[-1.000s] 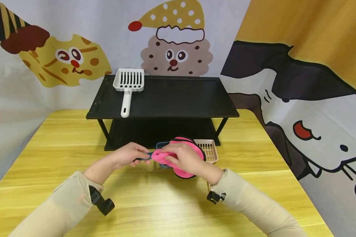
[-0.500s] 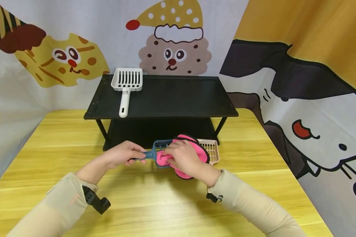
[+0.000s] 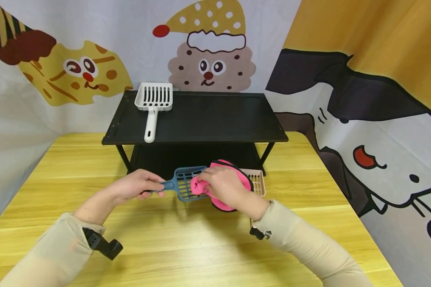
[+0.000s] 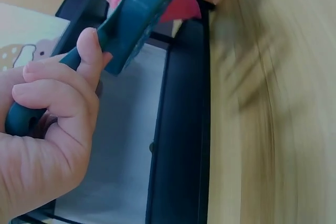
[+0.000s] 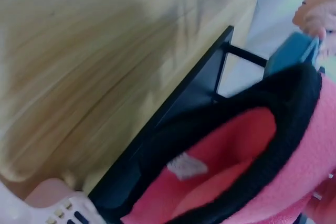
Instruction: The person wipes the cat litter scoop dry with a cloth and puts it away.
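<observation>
Your left hand (image 3: 141,185) has shifted left with the blue scoop (image 4: 139,19), exposing more of its slotted basket (image 3: 182,184). Your left fingers clamp its handle above the table (image 3: 186,255); your right hand (image 3: 222,183) grips the pink cloth (image 3: 242,180) over the basket. 1 white scoop (image 3: 153,107) lies on the black rack (image 3: 215,115).

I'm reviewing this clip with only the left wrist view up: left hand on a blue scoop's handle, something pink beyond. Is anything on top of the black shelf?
Observer: Yes, in the head view a white scoop lies on the black shelf, toward its left end.
Operator: I get the blue scoop nearly edge-on. Is its head solid?
Observer: No, the head view shows it slotted.
Operator: Anything inside the pink cloth item?
Observer: The right wrist view shows a pale patch, perhaps a label.
</observation>
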Demonstrator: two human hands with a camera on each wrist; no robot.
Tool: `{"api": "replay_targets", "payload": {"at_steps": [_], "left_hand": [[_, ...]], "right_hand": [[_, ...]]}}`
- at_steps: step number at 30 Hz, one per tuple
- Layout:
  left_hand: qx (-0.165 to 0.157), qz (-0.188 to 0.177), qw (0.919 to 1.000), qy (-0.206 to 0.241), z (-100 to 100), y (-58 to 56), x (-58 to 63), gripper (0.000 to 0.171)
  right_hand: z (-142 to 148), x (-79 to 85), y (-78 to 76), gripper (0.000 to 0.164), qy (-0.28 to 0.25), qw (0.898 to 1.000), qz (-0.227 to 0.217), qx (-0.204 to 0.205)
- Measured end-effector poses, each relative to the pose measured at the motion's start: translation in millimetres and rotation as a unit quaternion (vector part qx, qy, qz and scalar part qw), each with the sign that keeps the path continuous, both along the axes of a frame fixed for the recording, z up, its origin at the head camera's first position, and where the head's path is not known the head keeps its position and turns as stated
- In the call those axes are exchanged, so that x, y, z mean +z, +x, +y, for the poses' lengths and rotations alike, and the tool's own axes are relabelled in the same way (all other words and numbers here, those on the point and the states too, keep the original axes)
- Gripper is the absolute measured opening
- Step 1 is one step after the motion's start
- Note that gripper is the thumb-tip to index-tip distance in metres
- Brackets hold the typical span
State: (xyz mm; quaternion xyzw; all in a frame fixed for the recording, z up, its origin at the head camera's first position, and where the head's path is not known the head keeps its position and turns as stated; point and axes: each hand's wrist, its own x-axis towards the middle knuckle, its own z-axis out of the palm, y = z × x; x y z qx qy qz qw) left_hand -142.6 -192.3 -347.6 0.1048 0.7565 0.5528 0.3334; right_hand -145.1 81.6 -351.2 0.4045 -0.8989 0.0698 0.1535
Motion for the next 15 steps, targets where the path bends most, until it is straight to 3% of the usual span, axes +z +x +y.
{"api": "replay_targets", "payload": {"at_steps": [5,11,15], "left_hand": [[-0.011,-0.011,0.9998,0.013,-8.5,-0.2,-1.5,0.033],[-0.041,-0.027,0.9985,0.024,-7.2,-2.7,-4.0,0.030],[-0.053,-0.022,0.9983,0.013,2.5,-5.3,-6.5,0.026]], "right_hand": [[10.7,4.0,-9.9,0.014,-0.050,0.998,0.021,0.008],[11.9,20.2,-16.4,0.017,-0.106,0.994,0.038,-0.004],[-0.1,23.7,-14.3,0.019,-0.097,0.995,0.031,0.024]]}}
